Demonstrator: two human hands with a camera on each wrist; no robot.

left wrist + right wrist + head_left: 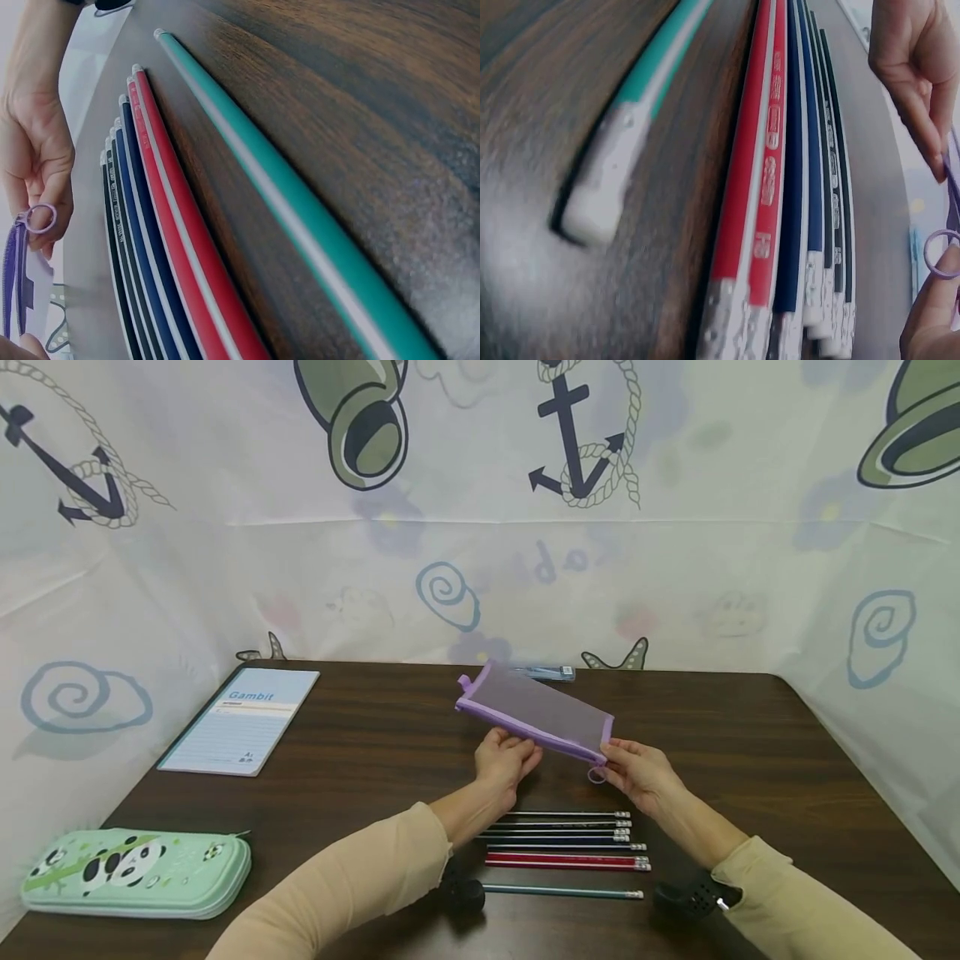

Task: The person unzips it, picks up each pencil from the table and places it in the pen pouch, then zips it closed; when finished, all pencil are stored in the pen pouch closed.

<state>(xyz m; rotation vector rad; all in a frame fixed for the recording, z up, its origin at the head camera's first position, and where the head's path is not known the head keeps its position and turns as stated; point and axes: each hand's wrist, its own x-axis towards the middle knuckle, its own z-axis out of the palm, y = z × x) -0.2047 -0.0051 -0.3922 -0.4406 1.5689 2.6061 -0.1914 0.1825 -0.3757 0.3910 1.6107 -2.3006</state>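
Wood-grain tabletop (540, 82), bearing: one green pencil (636, 94), white eraser, lying apart; two red pencils (742, 157), side by side; navy pencils (793, 150) and black pencils (834, 169) alongside. Right edge: left hand (915, 67) and right hand (932, 311) at a partly visible purple pouch (952, 172), ringed.

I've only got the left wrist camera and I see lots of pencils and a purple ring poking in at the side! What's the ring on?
Observer: It hangs at a corner of a purple-edged pouch, and the head camera shows the pouch's whole broad, greyish side.

Operator: Ooh! Is there anything with animals on it that I'm missing?

Observer: Yes, the head view has a mint-green case with pandas on its lid, lying at the near left of the table.
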